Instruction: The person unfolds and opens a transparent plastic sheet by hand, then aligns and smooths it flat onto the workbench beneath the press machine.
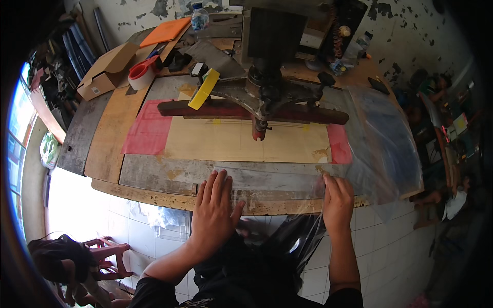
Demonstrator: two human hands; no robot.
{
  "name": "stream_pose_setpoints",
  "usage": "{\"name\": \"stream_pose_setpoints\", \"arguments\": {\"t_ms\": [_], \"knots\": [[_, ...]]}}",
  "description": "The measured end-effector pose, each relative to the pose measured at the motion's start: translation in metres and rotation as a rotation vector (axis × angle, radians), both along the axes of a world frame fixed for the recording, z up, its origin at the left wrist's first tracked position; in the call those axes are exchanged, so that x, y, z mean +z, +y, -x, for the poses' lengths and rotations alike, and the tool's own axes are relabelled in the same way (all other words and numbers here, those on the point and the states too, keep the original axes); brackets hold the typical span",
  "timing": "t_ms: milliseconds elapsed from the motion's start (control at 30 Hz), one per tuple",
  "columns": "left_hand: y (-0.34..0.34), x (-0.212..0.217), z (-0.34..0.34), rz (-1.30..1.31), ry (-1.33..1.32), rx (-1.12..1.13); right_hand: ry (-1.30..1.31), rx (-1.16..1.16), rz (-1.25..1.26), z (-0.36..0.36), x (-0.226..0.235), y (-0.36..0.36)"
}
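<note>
A clear plastic sheet [277, 180] lies along the front of the worktable, and part of it hangs over the edge toward my lap. My left hand [213, 210] rests on the sheet's left end, fingers stretched out flat. At the other end my right hand [338, 203] pinches the sheet between thumb and fingers. Just beyond both hands is a beige board [246, 145] with a pink patch [148, 128] at its left and another at its right. Over the board stands a press with a long dark red bar [221, 110]; a yellow strip [204, 89] hangs at its left.
More clear plastic sheeting [393, 138] drapes over the table's right side. Tape rolls [141, 77], a cardboard box [107, 71], an orange folder [164, 32] and a bottle [199, 19] stand at the back left. Another person [64, 264] is near a red stool [110, 256] at the lower left.
</note>
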State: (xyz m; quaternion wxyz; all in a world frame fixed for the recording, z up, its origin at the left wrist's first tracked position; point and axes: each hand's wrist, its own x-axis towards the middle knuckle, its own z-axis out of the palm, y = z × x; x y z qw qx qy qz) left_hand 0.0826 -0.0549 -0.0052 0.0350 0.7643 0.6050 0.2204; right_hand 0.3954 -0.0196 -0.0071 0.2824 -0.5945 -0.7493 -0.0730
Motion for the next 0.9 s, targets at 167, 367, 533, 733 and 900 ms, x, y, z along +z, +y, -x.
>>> {"name": "stream_pose_setpoints", "arguments": {"t_ms": [167,367,533,733,900], "knots": [[-0.005,-0.008,-0.007,0.069,-0.024,0.018,-0.121,-0.049,0.169,0.027,0.003,-0.033],[-0.006,-0.008,-0.003,0.161,0.037,0.011,-0.23,-0.078,0.298,0.014,-0.014,-0.039],[-0.006,-0.009,-0.001,0.164,0.033,0.024,-0.181,-0.053,0.33,0.012,-0.01,-0.036],[-0.007,-0.003,0.003,0.153,0.063,0.035,-0.179,-0.076,0.33,0.015,-0.005,-0.037],[-0.001,0.007,0.003,0.121,0.041,0.01,-0.182,-0.043,0.264,0.018,-0.01,-0.033]]}}
